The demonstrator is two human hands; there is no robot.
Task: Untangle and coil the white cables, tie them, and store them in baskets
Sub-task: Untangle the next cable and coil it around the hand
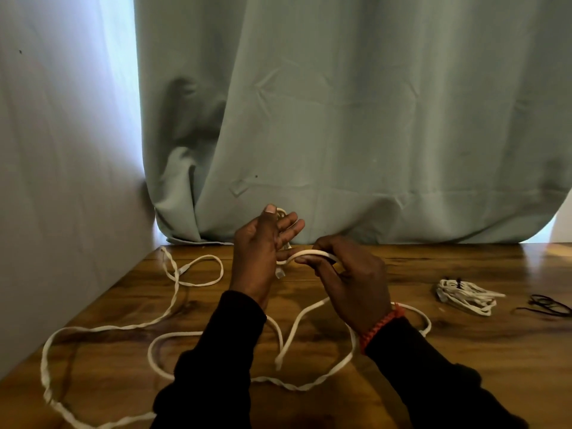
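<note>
A long white cable [173,305] sprawls in loose loops over the wooden table [464,351], from the back left corner to the front left edge and under my forearms. My left hand [260,255] is raised above the table with its fingers spread, and a few turns of cable seem to pass over them. My right hand [353,280] pinches a curved stretch of the same cable [309,254] right beside the left hand. A coiled white cable bundle [464,295], bound with a dark tie, lies at the right.
Several thin black ties [548,305] lie near the table's right edge. A grey-green curtain [340,119] hangs behind the table's back edge, and a pale wall [62,181] runs along its left side. No basket is in view.
</note>
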